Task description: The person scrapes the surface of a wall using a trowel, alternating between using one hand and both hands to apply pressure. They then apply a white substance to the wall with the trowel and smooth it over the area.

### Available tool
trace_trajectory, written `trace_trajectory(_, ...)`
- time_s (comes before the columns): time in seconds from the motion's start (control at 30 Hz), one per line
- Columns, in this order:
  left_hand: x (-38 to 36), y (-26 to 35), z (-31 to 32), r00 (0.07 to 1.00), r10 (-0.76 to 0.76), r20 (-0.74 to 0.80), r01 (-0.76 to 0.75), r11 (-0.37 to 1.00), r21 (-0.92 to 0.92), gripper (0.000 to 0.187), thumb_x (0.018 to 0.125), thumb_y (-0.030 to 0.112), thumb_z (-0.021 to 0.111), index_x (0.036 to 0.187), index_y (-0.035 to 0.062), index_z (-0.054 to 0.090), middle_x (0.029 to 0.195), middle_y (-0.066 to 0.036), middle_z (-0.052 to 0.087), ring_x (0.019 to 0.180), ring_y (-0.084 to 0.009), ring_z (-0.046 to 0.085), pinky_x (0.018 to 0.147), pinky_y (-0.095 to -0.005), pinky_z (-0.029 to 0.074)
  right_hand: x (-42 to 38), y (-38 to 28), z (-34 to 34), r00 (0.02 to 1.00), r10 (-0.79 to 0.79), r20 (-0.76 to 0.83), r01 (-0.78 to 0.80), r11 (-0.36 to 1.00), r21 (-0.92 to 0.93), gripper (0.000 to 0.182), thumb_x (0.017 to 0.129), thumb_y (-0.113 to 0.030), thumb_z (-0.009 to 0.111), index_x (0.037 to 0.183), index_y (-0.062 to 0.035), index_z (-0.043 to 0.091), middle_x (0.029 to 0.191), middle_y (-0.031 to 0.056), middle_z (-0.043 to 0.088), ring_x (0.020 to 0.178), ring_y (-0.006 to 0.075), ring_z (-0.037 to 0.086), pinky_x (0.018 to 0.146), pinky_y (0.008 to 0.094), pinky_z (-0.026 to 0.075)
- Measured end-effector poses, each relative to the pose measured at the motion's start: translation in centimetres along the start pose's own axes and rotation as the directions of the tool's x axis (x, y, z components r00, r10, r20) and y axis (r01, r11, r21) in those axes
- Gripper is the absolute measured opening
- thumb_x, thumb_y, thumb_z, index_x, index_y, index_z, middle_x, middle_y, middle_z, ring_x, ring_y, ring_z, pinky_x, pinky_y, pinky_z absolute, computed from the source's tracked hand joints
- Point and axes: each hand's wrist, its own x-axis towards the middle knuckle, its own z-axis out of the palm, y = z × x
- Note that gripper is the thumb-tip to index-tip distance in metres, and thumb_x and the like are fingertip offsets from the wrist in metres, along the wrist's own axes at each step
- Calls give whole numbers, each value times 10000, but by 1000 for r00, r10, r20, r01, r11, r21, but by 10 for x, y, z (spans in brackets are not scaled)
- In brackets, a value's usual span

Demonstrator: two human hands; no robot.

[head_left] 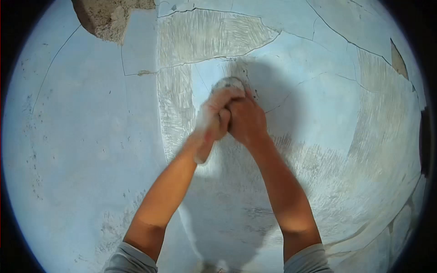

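Note:
My left hand (215, 111), pale with dust and smeared by motion, is closed around a hand tool with a rounded grey head (229, 83). The tool's shaft slants down and left, its lower end showing beside my left wrist. My right hand (248, 117) is closed against the left one, at the upper part of the tool. Fingers cover the middle of the tool, so its exact kind is hidden. The head is at the blue-painted wall (327, 109), near a scraped patch with a dark shadow on its right.
Scratched, pale areas (205, 36) where paint is scraped off spread above, left and right of the hands. Long cracks run across the wall. A broken hole (107, 20) exposes rough brown material at the upper left. A dark object (425, 141) stands at the right edge.

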Motion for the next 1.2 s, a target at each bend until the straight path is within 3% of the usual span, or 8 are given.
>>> trace_trajectory(0.07, 3, -2, 1, 997, 81, 2, -81, 993, 90, 452, 910, 156, 465, 1275, 24, 696, 1276, -189, 713, 1208, -359, 667, 1092, -398, 506, -8, 9, 10, 976, -127, -178, 121, 992, -42, 175, 936, -206, 693, 1022, -101, 804, 1066, 89, 790, 1139, 292, 724, 1088, 463, 541)
trace_trajectory(0.2, 59, -3, -30, 988, 149, 31, -147, 988, -51, 429, 922, 171, 463, 1244, 2, 691, 1191, -199, 716, 1138, -352, 682, 1031, -412, 531, 47, -11, -17, 990, 120, 71, -123, 992, 40, 165, 922, -208, 711, 1018, -104, 795, 1075, 104, 789, 1135, 310, 723, 1074, 477, 548)
trace_trajectory(0.27, 60, 12, -32, 999, -32, 38, 36, 994, -104, 428, 899, 138, 469, 1237, 2, 695, 1186, -190, 713, 1132, -325, 675, 1044, -382, 526, 63, -20, -27, 949, 228, 218, -243, 969, 47, 155, 918, -203, 714, 1027, -120, 786, 1068, 109, 791, 1110, 329, 725, 1051, 484, 563)
trace_trajectory(0.43, 6, 7, -10, 1000, 21, 13, -21, 999, 29, 428, 890, 130, 492, 1246, 21, 701, 1223, -167, 713, 1191, -309, 656, 1105, -396, 493, 0, -5, 8, 995, -30, -94, 33, 999, 33, 179, 947, -217, 675, 1004, -103, 800, 1138, 115, 778, 1136, 318, 726, 1196, 476, 475)
trace_trajectory(0.63, 58, -3, -41, 991, 122, 49, -120, 992, -49, 423, 898, 151, 482, 1236, 1, 689, 1157, -193, 728, 1130, -346, 693, 1027, -400, 533, 65, -22, -15, 938, 226, 261, -250, 966, 62, 186, 946, -220, 679, 1044, -118, 799, 1115, 113, 780, 1139, 303, 723, 1250, 498, 404)
trace_trajectory(0.83, 2, 3, -17, 992, 103, 70, -111, 985, 130, 474, 836, 106, 479, 1250, 34, 700, 1295, -194, 700, 1247, -401, 649, 1127, -449, 486, -8, -7, 17, 984, -42, -171, 49, 998, 34, 171, 932, -209, 689, 1022, -113, 798, 1104, 119, 779, 1128, 306, 723, 1233, 465, 425)
trace_trajectory(1.03, 56, -8, -36, 994, 109, -29, -108, 993, 39, 380, 1001, 260, 487, 1199, 24, 710, 1179, -200, 728, 1136, -369, 688, 1023, -420, 530, 68, -19, -14, 952, 199, 232, -214, 976, 42, 159, 933, -214, 693, 999, -115, 799, 1081, 107, 786, 1094, 296, 738, 1179, 459, 487)
trace_trajectory(1.2, 11, -16, -18, 984, 176, -12, -174, 980, 100, 462, 983, 287, 455, 1256, 10, 705, 1277, -210, 705, 1235, -406, 653, 1098, -461, 491, 9, -1, 23, 990, -64, -123, 68, 997, 31, 149, 929, -200, 689, 961, -105, 798, 1024, 119, 785, 1057, 304, 748, 1154, 475, 508)
